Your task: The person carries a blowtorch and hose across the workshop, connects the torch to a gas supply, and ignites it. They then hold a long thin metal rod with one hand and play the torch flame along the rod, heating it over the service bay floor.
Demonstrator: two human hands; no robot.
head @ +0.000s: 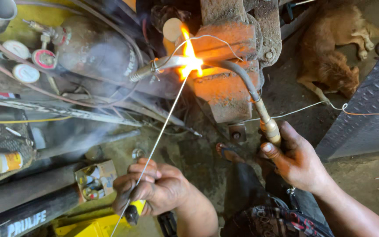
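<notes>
Filler rod [163, 131], a thin bright wire, is running up from the left hand [152, 188] to the flame [188, 59], its tip meeting the glowing spot on a bent tube [163, 66] that is sitting in the jaws of a rusty orange vise [224, 66]. The left hand's fingers are curled shut around the rod's lower part, with the rod's tail passing out below the fist. The right hand [294, 162] is gripping the brass handle of the torch [259, 112], fingers wrapped tight and thumb lying along it, while the torch's curved neck is arching over the vise to the flame. Pale smoke is drifting left of the vise across a gas cylinder [97, 48] and its round gauges [27, 61]. A brown dog [330, 57] is lying on the ground near the upper right, just beside a grey checker plate [369, 101]. Dark pipes [27, 202] and a small carton of cans [95, 177] are lying at the lower left, near the left hand. A sandalled foot [229, 153] is showing on the ground below the vise, between the two hands.
</notes>
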